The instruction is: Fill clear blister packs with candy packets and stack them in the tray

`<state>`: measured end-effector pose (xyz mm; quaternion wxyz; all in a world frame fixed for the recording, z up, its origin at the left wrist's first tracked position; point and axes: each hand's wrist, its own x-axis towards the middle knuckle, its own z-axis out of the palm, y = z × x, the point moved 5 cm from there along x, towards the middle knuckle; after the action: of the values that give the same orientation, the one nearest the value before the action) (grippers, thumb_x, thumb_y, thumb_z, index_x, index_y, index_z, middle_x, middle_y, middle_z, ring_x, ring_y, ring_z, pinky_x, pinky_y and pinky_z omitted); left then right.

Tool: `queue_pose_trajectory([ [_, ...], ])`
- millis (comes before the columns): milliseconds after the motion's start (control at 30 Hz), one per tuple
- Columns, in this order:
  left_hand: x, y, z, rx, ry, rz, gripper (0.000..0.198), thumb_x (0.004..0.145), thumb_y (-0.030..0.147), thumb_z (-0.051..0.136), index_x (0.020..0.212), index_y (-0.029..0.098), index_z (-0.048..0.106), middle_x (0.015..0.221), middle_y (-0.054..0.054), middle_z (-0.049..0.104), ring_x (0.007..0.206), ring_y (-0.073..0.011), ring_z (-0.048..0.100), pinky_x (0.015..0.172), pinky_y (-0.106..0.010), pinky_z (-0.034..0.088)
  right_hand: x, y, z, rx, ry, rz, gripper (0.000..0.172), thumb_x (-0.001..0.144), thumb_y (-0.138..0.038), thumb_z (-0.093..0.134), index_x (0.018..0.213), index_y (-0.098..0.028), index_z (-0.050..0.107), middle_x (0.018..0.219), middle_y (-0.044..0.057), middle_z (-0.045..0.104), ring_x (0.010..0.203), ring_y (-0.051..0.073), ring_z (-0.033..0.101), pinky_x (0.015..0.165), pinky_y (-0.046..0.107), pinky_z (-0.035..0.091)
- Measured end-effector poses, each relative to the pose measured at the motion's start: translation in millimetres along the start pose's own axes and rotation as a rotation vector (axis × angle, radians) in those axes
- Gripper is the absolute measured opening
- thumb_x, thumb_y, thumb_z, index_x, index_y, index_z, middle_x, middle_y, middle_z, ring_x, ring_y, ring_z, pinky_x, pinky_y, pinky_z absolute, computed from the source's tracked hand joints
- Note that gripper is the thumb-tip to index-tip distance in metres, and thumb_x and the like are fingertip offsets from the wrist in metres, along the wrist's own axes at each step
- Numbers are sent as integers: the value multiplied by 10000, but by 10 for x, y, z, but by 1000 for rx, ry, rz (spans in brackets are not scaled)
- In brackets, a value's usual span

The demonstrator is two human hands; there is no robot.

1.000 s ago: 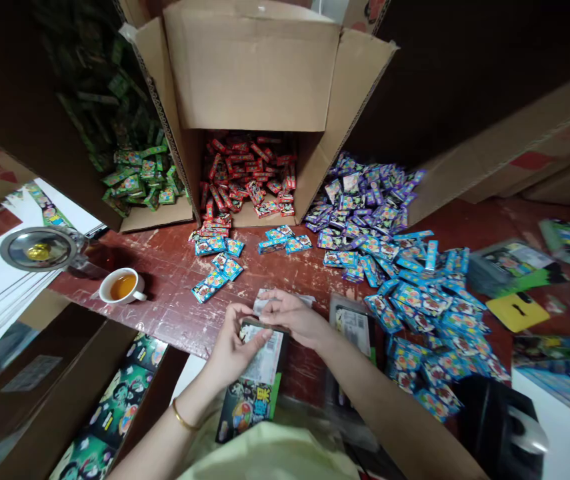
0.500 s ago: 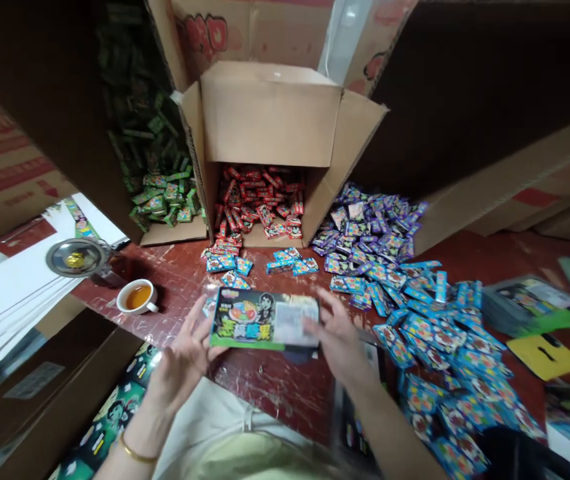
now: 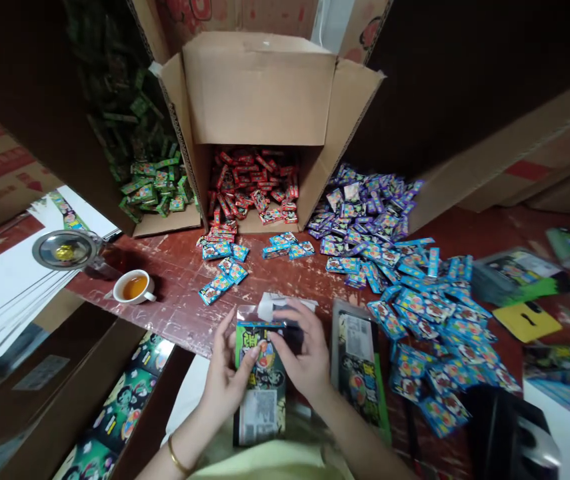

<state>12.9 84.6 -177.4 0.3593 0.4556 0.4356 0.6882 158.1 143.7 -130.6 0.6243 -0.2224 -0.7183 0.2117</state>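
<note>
In the head view a black and green printed candy box (image 3: 263, 407) stands lengthwise in front of my body, its far end pointing away from me. My left hand (image 3: 227, 373) grips its left side, with the thumb lying across the printed face. At the far end, my right hand (image 3: 305, 357) has its thumb and fingers closed on the edge of the box; its exact fingertip grip is partly hidden. Clear plastic shows at that end. A similar black and green box (image 3: 359, 373) lies just right of my right hand.
Blue candy packets (image 3: 435, 313) spread over the right side of the red table (image 3: 175, 320), beside purple packets (image 3: 365, 207). Red packets (image 3: 255, 180) fill a cardboard box (image 3: 259, 93); green packets (image 3: 155, 187) lie in another. A teacup (image 3: 135, 287) and a lidded glass pot (image 3: 65, 250) stand left.
The candy box has turned from lying crosswise to pointing lengthwise and has come nearer my body. My right hand has moved from its right side to its far end.
</note>
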Motion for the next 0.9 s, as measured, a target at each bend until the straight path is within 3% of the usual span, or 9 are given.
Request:
queue_pose_trajectory([
  [67, 24, -70, -38, 77, 13, 20, 677, 845, 359, 619, 1434, 304, 290, 1436, -100, 467, 1299, -232, 489, 1043, -336, 446, -120, 68, -12, -6, 162, 4, 593, 802, -137, 678, 1324, -243, 417, 1207, 122, 584, 1153, 251, 559, 1013, 492, 435],
  [133, 56, -124, -57, 121, 2, 38, 578, 856, 362, 600, 1387, 297, 381, 1457, -78, 439, 1346, -231, 428, 1068, -324, 413, -230, 125, 30, 5, 182, 21, 546, 820, -125, 655, 1306, -239, 434, 1199, 122, 593, 1183, 255, 545, 1032, 507, 416],
  [233, 120, -147, -41, 138, -34, 40, 404, 875, 356, 575, 1257, 262, 483, 1230, -71, 603, 1126, -200, 594, 938, -308, 489, -307, 162, 134, 78, 74, 59, 482, 867, -115, 589, 1304, -241, 429, 1091, 97, 656, 1139, 238, 590, 1022, 506, 432],
  [367, 237, 1, -15, 181, 8, 180, 161, 886, 342, 558, 931, 193, 602, 1023, -72, 646, 1017, -194, 606, 916, -322, 468, -274, 137, 129, 168, 134, 81, 429, 886, -104, 555, 1274, -249, 441, 1036, 72, 675, 1082, 213, 632, 964, 445, 502],
  [467, 286, 72, -20, 96, 54, 218, 129, 865, 319, 594, 892, 196, 567, 988, -65, 659, 986, -186, 622, 889, -321, 475, -227, 116, 85, 224, 178, 96, 475, 877, -110, 569, 1302, -258, 416, 1154, 99, 632, 1038, 196, 652, 838, 355, 570],
  [533, 289, 84, -25, 42, 59, 182, 185, 826, 297, 653, 947, 210, 542, 928, -40, 673, 917, -169, 641, 840, -298, 493, -192, 116, 88, 257, 107, 150, 511, 873, -126, 581, 1330, -246, 386, 1062, 85, 668, 992, 184, 666, 836, 344, 567],
  [700, 290, 154, 28, 64, -55, 39, 182, 764, 325, 717, 825, 161, 666, 922, -71, 704, 886, -172, 655, 800, -264, 513, -51, 147, 56, 366, -15, 415, 534, 773, -206, 717, 1221, -235, 428, 787, -1, 682, 818, 179, 681, 799, 344, 555],
  [800, 325, 162, 32, -50, -17, -126, 294, 720, 383, 747, 887, 150, 682, 865, -73, 737, 775, -172, 675, 711, -262, 533, 60, 164, 58, 470, -97, 570, 537, 718, -247, 765, 1154, -223, 453, 803, 11, 711, 781, 182, 680, 746, 329, 548],
  [900, 348, 195, 32, -26, 42, -136, 331, 714, 434, 739, 857, 138, 699, 769, -59, 737, 694, -156, 662, 659, -239, 516, 143, 198, 45, 517, -162, 674, 566, 699, -281, 789, 1156, -195, 467, 863, 54, 744, 800, 188, 691, 775, 335, 534],
])
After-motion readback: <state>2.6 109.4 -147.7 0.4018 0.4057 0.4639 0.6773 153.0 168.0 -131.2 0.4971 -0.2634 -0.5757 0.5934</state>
